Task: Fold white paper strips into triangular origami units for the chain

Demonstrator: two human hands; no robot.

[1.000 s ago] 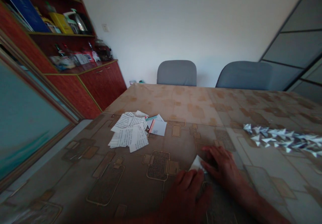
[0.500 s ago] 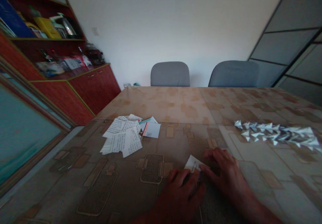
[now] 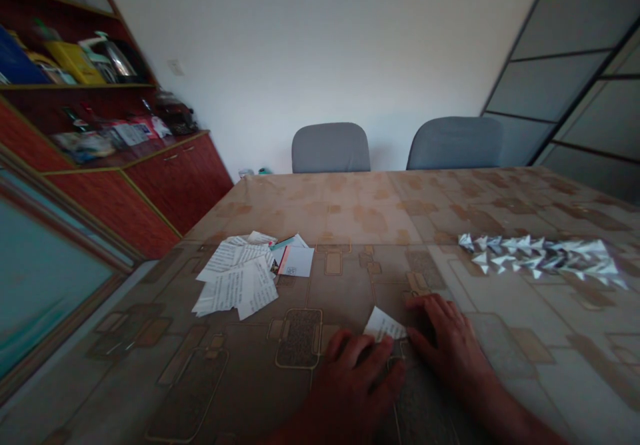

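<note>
A small folded piece of printed paper (image 3: 383, 325) lies on the patterned tabletop between my hands. My left hand (image 3: 357, 378) rests with its fingers apart at the paper's near edge. At the paper's right corner is the thumb of my right hand (image 3: 447, 342), whose fingers are spread from the thumb and rest on the table. To the left lies a loose pile of printed paper pieces (image 3: 235, 278), with a white card (image 3: 299, 262) at its right side. Pointed folded paper pieces (image 3: 543, 256) form a long strip at the right.
Two grey chairs (image 3: 330, 148) (image 3: 455, 144) stand behind the far edge of the table (image 3: 360, 195). A red cabinet (image 3: 170, 178) with shelves of household items is at the left.
The view has shifted slightly. My right thumb has drawn back a little to the right, showing more of the folded paper. My left hand stays at its near edge.
</note>
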